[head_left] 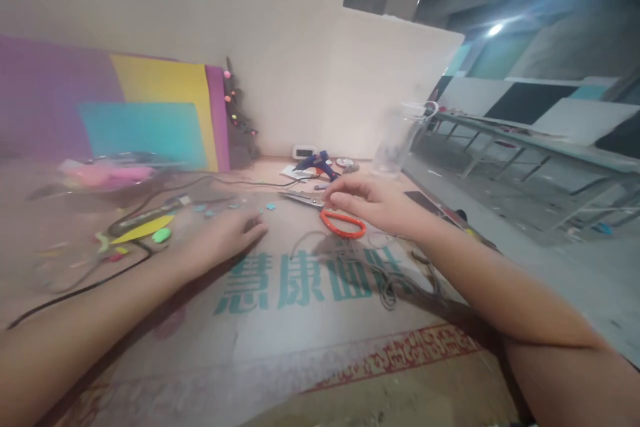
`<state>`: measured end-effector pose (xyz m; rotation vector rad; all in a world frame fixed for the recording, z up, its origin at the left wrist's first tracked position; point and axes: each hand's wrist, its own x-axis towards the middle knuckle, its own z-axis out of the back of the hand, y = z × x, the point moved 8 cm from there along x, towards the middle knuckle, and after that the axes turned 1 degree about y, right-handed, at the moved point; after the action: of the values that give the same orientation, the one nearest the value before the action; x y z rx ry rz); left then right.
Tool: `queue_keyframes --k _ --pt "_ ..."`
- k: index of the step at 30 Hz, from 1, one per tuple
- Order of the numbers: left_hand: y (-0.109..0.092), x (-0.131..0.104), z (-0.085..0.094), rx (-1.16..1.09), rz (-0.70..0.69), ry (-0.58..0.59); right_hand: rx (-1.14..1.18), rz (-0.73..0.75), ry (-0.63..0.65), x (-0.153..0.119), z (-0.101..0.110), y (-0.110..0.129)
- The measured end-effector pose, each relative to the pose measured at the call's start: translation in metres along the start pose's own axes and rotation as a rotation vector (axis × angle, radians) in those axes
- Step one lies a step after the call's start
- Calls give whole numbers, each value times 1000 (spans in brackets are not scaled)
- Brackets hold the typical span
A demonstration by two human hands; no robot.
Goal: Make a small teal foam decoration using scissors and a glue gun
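Note:
My right hand [367,203] is closed on a pair of scissors [343,225] with orange handles. One handle loop shows below my fingers; the other is mostly hidden by them. The metal blades point left. My left hand [237,230] is low over the table at left centre, thumb apart from the fingers, with nothing visible in it; motion blurs it somewhat. Small teal scraps [271,206] lie just beyond its fingertips. Loose grey cord [387,290] lies in loops beneath my right forearm.
A blue glue gun [316,161] lies at the back beside a small white device [304,151]. Left are a power strip [145,219], a yellow piece [145,229], a green piece [161,235] and coloured sheets [145,133]. A clear jug [393,143] stands back right.

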<state>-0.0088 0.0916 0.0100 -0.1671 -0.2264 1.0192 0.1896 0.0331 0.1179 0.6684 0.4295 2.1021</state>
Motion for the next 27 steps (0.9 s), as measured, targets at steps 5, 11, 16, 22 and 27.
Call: queue_keyframes --k 5,11,16,22,27 --pt "4 -1 -9 62 16 -41 -318 -83 -79 -12 46 -37" --pt "5 -1 -8 74 37 -83 -698 -494 -44 -69 92 -149" --pt "-7 -6 -1 54 46 -63 -542 -537 98 -104 66 -184" --pt "-10 -6 0 46 48 -59 -164 -337 208 -95 41 -131" --pt "-8 -5 -1 40 36 -62 -530 -509 -227 -102 99 -148"
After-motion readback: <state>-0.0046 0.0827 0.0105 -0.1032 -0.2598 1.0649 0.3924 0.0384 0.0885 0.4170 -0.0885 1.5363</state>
